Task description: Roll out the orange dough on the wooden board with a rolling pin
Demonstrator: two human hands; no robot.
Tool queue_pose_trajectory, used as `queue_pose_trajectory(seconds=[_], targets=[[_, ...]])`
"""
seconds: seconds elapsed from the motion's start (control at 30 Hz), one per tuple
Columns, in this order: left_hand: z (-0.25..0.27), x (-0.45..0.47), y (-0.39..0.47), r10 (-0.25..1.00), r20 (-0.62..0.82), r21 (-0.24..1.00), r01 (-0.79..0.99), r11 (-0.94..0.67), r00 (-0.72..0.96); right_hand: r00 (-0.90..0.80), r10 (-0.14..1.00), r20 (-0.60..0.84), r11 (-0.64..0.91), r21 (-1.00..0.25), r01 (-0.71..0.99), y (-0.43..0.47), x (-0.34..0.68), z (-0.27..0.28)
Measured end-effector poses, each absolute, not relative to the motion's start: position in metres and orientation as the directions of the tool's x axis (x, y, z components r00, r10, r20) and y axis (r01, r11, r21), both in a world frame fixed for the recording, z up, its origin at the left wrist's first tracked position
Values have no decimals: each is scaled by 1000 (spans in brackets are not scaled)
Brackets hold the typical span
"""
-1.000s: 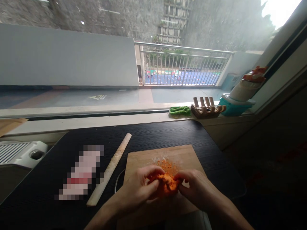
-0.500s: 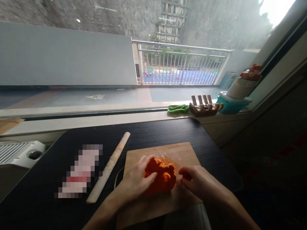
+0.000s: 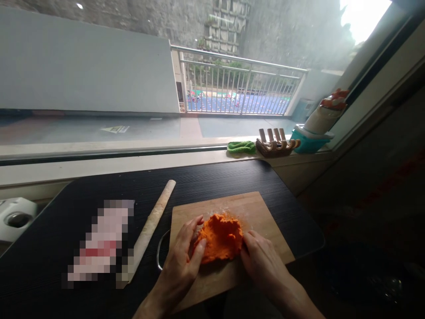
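Note:
A lumpy, flattened piece of orange dough [image 3: 224,237] with a ragged edge lies on the wooden cutting board [image 3: 262,212]. My left hand [image 3: 186,252] curves round its left side, thumb on the dough and fingers along the far left edge. At the right edge, my right hand [image 3: 262,259] has its fingers closed on the dough's rim; the fingertips are partly hidden. To the left of the board a pale rolling pin [image 3: 154,221] lies slanted on the black table [image 3: 212,179].
A blurred-out pinkish item [image 3: 102,235] lies left of the rolling pin. A metal loop [image 3: 159,252] sticks out by the board's left edge. On the windowsill are a green cloth [image 3: 241,147], a brown holder [image 3: 274,148] and a teal box [image 3: 308,141] with a bottle [image 3: 320,118].
My right hand has moved in from beside the dough onto its right edge. The dough looks flatter and more spread. The view has turned, shifting the surroundings left.

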State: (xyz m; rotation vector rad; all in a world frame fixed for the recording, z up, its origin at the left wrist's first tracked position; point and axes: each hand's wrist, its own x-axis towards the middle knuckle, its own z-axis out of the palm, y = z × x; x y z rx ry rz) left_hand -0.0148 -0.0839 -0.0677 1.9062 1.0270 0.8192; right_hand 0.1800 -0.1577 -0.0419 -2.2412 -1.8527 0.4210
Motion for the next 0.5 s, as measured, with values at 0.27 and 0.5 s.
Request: queue_pose_trajectory(seconds=[0.27,0.5], targets=[[-70,-13,-81,849,198,836,367,-407,490,138,989,-49,-147,-396,906,-156,161,-48],[-68,-16,-83,860,215,817,397,-418,463,72,995,-76,-98,-430,897,-155,189,-23]])
